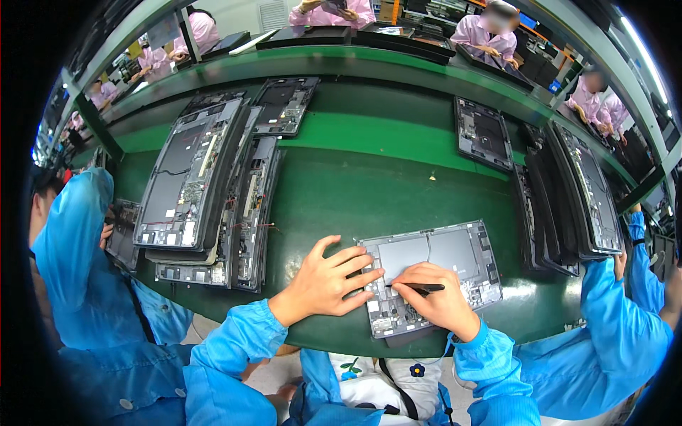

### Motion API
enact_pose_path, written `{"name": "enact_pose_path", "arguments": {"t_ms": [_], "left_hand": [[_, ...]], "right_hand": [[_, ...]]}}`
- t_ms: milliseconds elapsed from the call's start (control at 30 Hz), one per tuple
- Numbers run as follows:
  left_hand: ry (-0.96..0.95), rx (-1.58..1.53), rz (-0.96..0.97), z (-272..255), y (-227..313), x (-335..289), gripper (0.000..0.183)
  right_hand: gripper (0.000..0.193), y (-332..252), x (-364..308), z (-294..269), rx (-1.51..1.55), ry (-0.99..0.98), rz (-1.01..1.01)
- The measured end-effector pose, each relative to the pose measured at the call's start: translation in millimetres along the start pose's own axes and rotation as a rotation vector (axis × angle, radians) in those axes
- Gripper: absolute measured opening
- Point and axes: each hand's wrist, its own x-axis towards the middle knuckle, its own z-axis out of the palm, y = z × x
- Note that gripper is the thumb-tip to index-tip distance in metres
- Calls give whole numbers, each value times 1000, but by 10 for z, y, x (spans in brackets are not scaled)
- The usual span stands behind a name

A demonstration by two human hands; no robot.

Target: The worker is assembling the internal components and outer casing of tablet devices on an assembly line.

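An opened tablet (455,257), its grey inside with battery and circuit boards facing up, lies near the front edge of the green bench. My left hand (330,275) rests over its left edge, fingers spread and fingertips touching the boards. In my right hand (437,295) is a slim black pen-like tool (428,287), gripped between thumb and fingers. Its tip points left at the inner parts, close to my left fingertips. Whether it is tweezers or a prying stick, I cannot make out. A dark flat piece (412,336) shows from under the tablet's near edge.
Tall stacks of opened tablets stand at left (188,177) and right (586,192). Single tablets lie at far left (285,106) and far right (483,133). Blue-sleeved co-workers (71,227) sit on both sides; people in pink (490,39) work beyond a raised green ledge (398,64).
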Motion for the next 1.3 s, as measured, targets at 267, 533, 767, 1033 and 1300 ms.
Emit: {"name": "enact_pose_path", "arguments": {"t_ms": [267,533,767,1033,1300], "left_hand": [[-14,-49,67,60,-15,-37,38],[10,-45,84,41,-41,4,38],[-65,89,226,1,-30,21,39],[-72,83,236,-10,-49,35,37],[-76,80,220,-15,-33,35,36]], "right_hand": [[8,21,-79,-28,220,90,201],[9,-15,-73,-29,295,-77,317],[9,3,-96,-54,313,-86,300],[9,23,-92,-28,374,-51,389],[11,50,-91,-11,261,-42,148]]}}
